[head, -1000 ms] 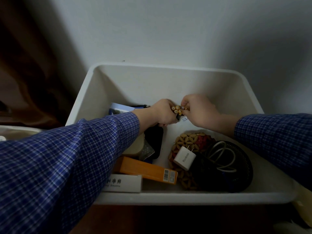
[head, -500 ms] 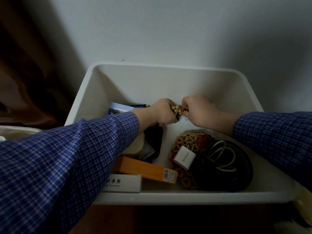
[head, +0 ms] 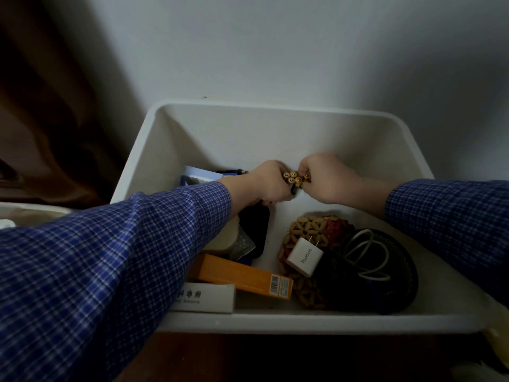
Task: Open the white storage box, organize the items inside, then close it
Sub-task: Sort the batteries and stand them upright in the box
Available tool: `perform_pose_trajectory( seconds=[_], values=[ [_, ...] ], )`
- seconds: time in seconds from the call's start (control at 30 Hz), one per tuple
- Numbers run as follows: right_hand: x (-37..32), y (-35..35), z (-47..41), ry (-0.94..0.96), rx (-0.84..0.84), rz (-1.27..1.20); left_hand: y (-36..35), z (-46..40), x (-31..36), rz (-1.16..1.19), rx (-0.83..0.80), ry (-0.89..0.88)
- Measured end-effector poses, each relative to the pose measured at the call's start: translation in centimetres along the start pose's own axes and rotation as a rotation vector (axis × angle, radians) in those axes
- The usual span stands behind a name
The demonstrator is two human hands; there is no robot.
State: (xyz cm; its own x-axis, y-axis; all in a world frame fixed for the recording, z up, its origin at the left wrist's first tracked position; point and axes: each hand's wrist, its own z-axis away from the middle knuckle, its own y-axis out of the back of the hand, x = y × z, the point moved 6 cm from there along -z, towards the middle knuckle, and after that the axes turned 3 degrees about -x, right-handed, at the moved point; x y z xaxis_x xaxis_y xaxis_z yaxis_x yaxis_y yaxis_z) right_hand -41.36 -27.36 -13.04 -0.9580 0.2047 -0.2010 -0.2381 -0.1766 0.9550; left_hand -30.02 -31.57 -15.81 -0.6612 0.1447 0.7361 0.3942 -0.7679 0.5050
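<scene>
Inside the white storage box (head: 176, 139), left hand (head: 271, 183) grips batteries (head: 292, 177); right hand (head: 326, 179) fingers pinch 1.

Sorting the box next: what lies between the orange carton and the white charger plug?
Head view: a bare strip of white box floor separates the orange carton from the white charger plug.

A long-sleeved shirt is worn, and both arms are covered by it down to the wrists. The left sleeve (head: 110, 260) and the right sleeve (head: 451, 216) are made of the same cloth, a blue one crossed by thin white and dark lines in small checks. The left hand (head: 271, 183) and the right hand (head: 327, 177) are left bare past the cuffs, and soft folds can be seen in the cloth along the left arm.
</scene>
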Motion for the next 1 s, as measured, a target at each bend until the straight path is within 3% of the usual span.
perform_pose_trajectory(
  seconds=[0.13,0.7,1.0],
  values=[
    [-0.2,-0.5,0.1,0.012,-0.065,0.085,0.0,0.0,0.0,0.002,0.011,-0.007],
    [-0.1,-0.3,0.6,-0.182,-0.099,-0.037,0.0,0.5,0.3,-0.044,0.006,0.041],
    [-0.2,-0.5,1.2,-0.231,-0.158,-0.112,0.6,0.2,0.4,-0.195,0.117,0.121]
  ],
)
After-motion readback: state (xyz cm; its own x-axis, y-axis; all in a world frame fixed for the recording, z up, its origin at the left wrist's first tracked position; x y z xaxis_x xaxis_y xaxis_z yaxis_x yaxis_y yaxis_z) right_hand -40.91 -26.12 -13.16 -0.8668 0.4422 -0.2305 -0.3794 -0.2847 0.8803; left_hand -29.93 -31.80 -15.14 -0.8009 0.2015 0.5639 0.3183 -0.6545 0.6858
